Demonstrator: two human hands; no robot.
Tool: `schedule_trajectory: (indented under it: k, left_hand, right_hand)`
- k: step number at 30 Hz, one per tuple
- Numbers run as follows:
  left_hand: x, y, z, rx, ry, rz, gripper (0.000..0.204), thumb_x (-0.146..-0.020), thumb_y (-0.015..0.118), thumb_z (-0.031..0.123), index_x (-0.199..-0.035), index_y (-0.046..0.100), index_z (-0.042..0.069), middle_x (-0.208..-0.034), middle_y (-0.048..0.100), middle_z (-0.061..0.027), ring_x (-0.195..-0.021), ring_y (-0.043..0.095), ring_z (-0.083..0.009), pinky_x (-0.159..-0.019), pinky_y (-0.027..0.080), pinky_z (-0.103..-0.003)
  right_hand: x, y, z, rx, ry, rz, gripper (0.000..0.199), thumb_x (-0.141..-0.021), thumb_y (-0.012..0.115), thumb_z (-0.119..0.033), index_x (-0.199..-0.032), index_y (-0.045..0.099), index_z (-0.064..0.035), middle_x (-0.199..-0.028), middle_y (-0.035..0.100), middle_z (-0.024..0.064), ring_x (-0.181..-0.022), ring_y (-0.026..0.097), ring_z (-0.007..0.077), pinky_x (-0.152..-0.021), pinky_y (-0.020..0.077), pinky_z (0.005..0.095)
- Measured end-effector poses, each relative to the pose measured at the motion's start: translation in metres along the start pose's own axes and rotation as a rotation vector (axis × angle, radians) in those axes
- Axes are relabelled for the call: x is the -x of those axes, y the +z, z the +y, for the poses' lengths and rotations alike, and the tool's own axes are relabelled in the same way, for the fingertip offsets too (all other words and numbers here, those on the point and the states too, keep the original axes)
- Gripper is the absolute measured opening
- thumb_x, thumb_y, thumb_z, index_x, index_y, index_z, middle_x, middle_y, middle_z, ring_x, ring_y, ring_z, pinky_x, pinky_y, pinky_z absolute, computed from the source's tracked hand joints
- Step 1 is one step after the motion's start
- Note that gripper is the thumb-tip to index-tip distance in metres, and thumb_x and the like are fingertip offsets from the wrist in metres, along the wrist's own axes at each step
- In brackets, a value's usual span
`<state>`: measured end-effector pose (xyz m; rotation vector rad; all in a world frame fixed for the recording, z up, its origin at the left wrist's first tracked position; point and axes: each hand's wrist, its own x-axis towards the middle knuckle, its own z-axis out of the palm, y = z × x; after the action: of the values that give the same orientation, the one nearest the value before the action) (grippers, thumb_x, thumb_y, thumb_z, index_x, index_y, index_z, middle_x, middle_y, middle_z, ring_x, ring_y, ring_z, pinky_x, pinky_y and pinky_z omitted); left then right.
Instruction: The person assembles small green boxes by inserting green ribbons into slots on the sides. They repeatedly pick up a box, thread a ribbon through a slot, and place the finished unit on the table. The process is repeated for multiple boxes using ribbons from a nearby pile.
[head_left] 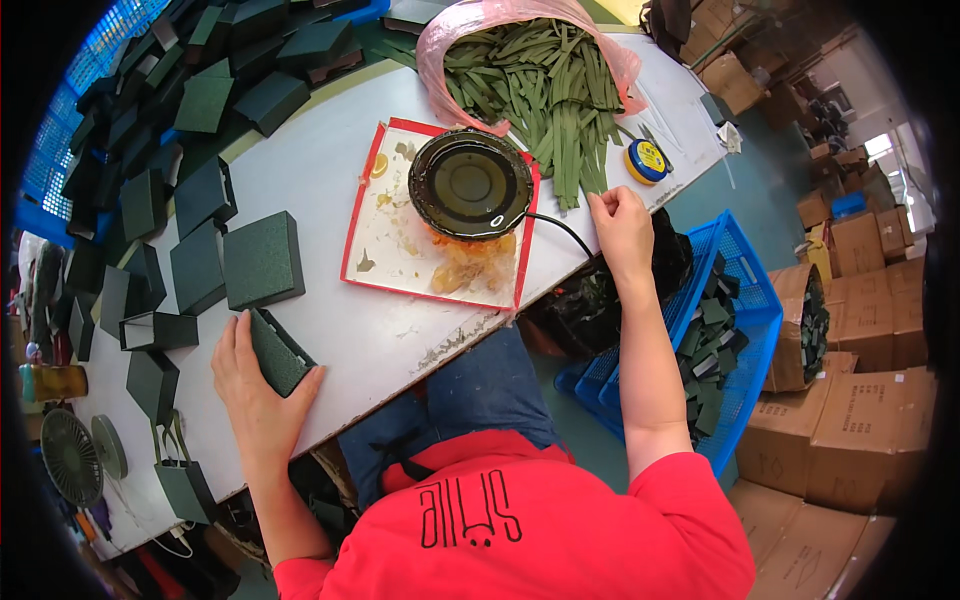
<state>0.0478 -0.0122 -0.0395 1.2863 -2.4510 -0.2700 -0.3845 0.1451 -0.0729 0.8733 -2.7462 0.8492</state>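
While the left hand [250,395] wraps a closed grip around a dark green box [278,352] at seven o'clock on the white surface [300,170], the right hand [622,228] pinches green strips [560,100] at two o'clock, beside the round black pot [470,185]

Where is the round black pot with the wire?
In the head view, the round black pot sits mid-table on a red-edged mat, just below the pink bag of green strips. The right hand rests beside it on its right.

Bare tabletop [330,180] between boxes [262,259] and tray [362,225]
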Motion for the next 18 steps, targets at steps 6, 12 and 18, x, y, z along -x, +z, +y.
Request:
schedule_trajectory:
  k: [6,12,18]
  left_hand:
    - [0.002,-0.001,-0.001,-0.011,0.007,-0.025,0.092,-0.066,0.085,0.023,-0.146,0.042,0.007,-0.142,0.044,-0.0198,-0.13,0.041,-0.0393,-0.111,0.033,-0.048]
    - [0.002,-0.001,-0.002,-0.011,0.015,-0.031,0.093,-0.066,0.085,0.024,-0.146,0.042,0.007,-0.142,0.044,-0.0197,-0.131,0.041,-0.0393,-0.111,0.033,-0.048]
    - [0.003,-0.002,0.0,-0.009,0.003,-0.041,0.093,-0.066,0.085,0.025,-0.147,0.042,0.008,-0.142,0.044,-0.0196,-0.131,0.041,-0.0393,-0.111,0.033,-0.048]
  right_hand:
    - [0.004,-0.002,0.002,-0.197,0.059,0.076,0.03,-0.089,0.069,-0.028,-0.085,0.062,-0.0001,-0.083,0.065,0.015,-0.076,0.063,0.0316,-0.07,0.0499,0.0414]
    - [-0.001,-0.003,0.004,-0.112,0.016,0.015,0.027,-0.092,0.068,-0.024,-0.088,0.065,0.0025,-0.079,0.067,0.015,-0.07,0.064,0.0262,-0.067,0.0504,0.0374]
    - [0.004,-0.015,-0.003,-0.301,0.044,0.033,0.023,-0.095,0.065,-0.016,-0.104,0.068,0.0049,-0.078,0.07,0.0145,-0.064,0.063,0.017,-0.063,0.05,0.0312]
